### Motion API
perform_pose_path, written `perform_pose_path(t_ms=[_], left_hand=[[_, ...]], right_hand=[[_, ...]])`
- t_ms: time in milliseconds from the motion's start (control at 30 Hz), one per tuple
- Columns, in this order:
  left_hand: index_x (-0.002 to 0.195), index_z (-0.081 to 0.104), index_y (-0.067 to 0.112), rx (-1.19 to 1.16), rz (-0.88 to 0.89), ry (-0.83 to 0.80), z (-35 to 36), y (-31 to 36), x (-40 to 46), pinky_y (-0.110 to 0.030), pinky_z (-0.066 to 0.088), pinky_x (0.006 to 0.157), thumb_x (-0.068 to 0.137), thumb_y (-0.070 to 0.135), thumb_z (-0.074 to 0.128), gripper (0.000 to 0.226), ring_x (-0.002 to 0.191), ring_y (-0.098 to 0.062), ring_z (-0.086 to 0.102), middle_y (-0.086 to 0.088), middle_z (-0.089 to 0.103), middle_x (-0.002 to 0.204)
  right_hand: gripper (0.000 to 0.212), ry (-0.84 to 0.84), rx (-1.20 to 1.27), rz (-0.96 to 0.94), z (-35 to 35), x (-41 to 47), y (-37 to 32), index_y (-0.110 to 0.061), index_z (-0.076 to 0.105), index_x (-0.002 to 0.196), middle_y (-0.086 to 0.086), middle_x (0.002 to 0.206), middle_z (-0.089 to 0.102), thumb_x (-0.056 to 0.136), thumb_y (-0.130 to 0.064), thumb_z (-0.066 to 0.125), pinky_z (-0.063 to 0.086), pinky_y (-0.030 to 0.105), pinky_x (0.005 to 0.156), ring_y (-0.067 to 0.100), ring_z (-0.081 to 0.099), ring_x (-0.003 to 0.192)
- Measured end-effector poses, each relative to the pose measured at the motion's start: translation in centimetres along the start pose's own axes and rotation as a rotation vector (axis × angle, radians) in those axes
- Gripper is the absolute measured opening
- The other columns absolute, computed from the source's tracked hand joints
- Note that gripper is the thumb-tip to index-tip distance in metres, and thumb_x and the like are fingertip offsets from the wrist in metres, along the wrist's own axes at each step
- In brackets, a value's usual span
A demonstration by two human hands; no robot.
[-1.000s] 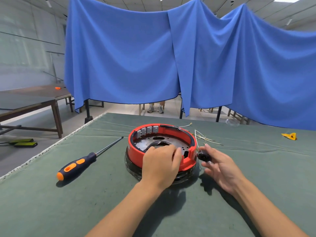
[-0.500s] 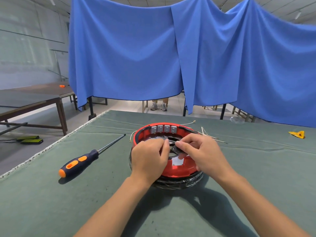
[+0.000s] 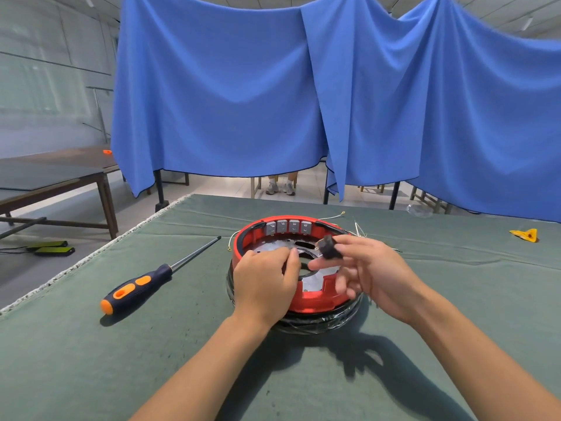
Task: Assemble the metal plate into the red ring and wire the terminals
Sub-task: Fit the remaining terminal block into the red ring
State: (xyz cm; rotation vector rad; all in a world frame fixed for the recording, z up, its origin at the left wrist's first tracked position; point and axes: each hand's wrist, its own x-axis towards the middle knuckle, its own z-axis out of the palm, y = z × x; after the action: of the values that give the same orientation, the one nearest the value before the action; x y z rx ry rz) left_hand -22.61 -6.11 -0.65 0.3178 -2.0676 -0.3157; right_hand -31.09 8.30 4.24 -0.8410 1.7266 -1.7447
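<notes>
Head view: the round silver metal plate (image 3: pixel 273 247) with its dark cut-outs already lies inside the low red plastic ring (image 3: pixel 309 294), which sits on a coil of black, glossy-wrapped cable on the green felt table (image 3: pixel 151 360). So the seating of the plate looks largely done, though whether it is fully home cannot be told from here. The wiring appears to be what remains: a row of four grey terminal blocks (image 3: pixel 288 226) stands on the ring's far inner wall, beyond both hands, and thin pale wires (image 3: pixel 334 215) with small ring lugs trail loose outside the ring's far and left rim, joined to nothing that can be seen.

The left hand (image 3: pixel 264 284) is curled over the near-left rim, its fingertips (image 3: pixel 293 253) bent down onto the plate just beside the central opening; it seems to press or pinch there, but what lies under the fingers is hidden. The right hand (image 3: pixel 373 275) hovers over the right side of the ring, pinching a small black blocky part (image 3: pixel 330 247) between thumb and forefinger, the other fingers loosely spread and blurred. That part is held above the plate, near the left fingertips but apart from them, and well short of the terminal blocks.

An orange-and-black-handled screwdriver (image 3: pixel 136 288) lies untouched well to the left of the left hand. A small yellow piece (image 3: pixel 526 235) rests far to the right.
</notes>
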Motion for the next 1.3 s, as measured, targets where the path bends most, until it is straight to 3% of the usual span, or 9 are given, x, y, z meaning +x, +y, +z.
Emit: perform_pose_path(t_ms=[200,400,500,600,700,800,1033,1233,1300], left_hand=[[0.049,0.031,0.024,0.005,0.000,-0.012,0.0,0.0,0.0,-0.012,0.011,0.050,0.084,0.021,0.055,0.042,0.038,-0.014,0.029,0.003,0.042,0.038],[0.047,0.036,0.023,0.008,-0.002,-0.003,0.2,-0.2,0.0,-0.011,0.012,0.051,0.084,0.021,0.054,0.042,0.038,-0.014,0.030,0.003,0.044,0.038],[0.045,0.044,0.017,0.015,-0.002,-0.002,0.2,-0.3,0.0,-0.012,0.013,0.050,0.084,0.021,0.054,0.041,0.036,-0.018,0.035,0.002,0.045,0.038],[0.045,0.044,0.016,0.022,0.007,-0.001,0.3,-0.3,0.2,-0.022,0.015,0.045,0.086,0.022,0.052,0.042,0.037,-0.020,0.038,0.001,0.045,0.040],[0.048,0.035,0.021,0.041,0.028,0.011,0.3,-0.3,0.4,-0.021,0.010,0.043,0.087,0.024,0.049,0.041,0.039,-0.018,0.032,0.000,0.045,0.040],[0.052,0.033,0.024,0.015,0.032,-0.011,0.3,-0.5,0.4,-0.016,0.010,0.044,0.090,0.029,0.041,0.040,0.040,-0.015,0.032,0.004,0.044,0.042],[0.053,0.030,0.025,-0.003,0.025,-0.022,0.1,-0.5,0.4,-0.013,0.009,0.045,0.088,0.023,0.052,0.041,0.042,-0.011,0.027,0.012,0.029,0.046],[0.052,0.030,0.026,0.026,0.065,-0.012,0.0,-0.4,0.2,-0.011,0.010,0.049,0.086,0.023,0.053,0.041,0.042,-0.013,0.024,0.005,0.043,0.040],[0.052,0.032,0.026,0.012,0.060,-0.011,0.2,-0.5,0.2,-0.020,0.014,0.044,0.088,0.025,0.049,0.040,0.041,-0.013,0.027,0.004,0.045,0.041]], right_hand=[[0.024,-0.051,0.607,0.139,-0.9,0.4,0.8,-0.006,0.053,0.085,0.003,0.055,0.049,0.086,-0.009,0.030,0.027,0.017,0.032,0.010,0.033,0.033],[0.021,-0.086,0.686,0.158,-1.3,0.5,1.5,-0.009,0.053,0.076,-0.001,0.048,0.036,0.082,-0.011,0.033,0.021,0.018,0.031,0.008,0.020,0.034],[0.019,0.047,0.456,0.066,-0.9,0.6,1.4,-0.008,0.053,0.082,0.003,0.051,0.047,0.085,-0.011,0.035,0.021,0.016,0.033,0.010,0.028,0.030],[0.017,0.306,-0.123,-0.127,0.2,0.5,1.1,-0.014,0.057,0.086,0.002,0.061,0.066,0.094,-0.011,0.042,0.032,0.018,0.036,0.014,0.047,0.034],[0.013,0.383,-0.682,-0.316,1.3,0.0,1.6,-0.030,0.059,0.085,-0.011,0.076,0.070,0.087,-0.018,0.055,0.047,0.029,0.061,0.005,0.064,0.068],[0.013,0.345,-1.016,-0.376,1.6,-0.5,2.4,-0.042,0.053,0.085,-0.018,0.080,0.065,0.084,-0.030,0.056,0.040,0.024,0.065,-0.009,0.052,0.084],[0.022,0.230,-0.973,-0.436,0.7,-0.4,2.7,-0.046,0.065,0.100,-0.010,0.077,0.054,0.087,-0.028,0.060,0.036,0.020,0.071,-0.001,0.042,0.090],[0.025,0.270,-0.913,-0.591,1.1,-1.0,2.9,-0.033,0.073,0.103,-0.035,0.069,0.048,0.085,-0.016,0.068,0.042,0.033,0.082,0.005,0.050,0.086],[0.024,0.283,-0.889,-0.602,1.1,-0.8,3.0,-0.030,0.074,0.102,-0.035,0.071,0.050,0.085,-0.014,0.069,0.042,0.035,0.085,0.002,0.051,0.085]])
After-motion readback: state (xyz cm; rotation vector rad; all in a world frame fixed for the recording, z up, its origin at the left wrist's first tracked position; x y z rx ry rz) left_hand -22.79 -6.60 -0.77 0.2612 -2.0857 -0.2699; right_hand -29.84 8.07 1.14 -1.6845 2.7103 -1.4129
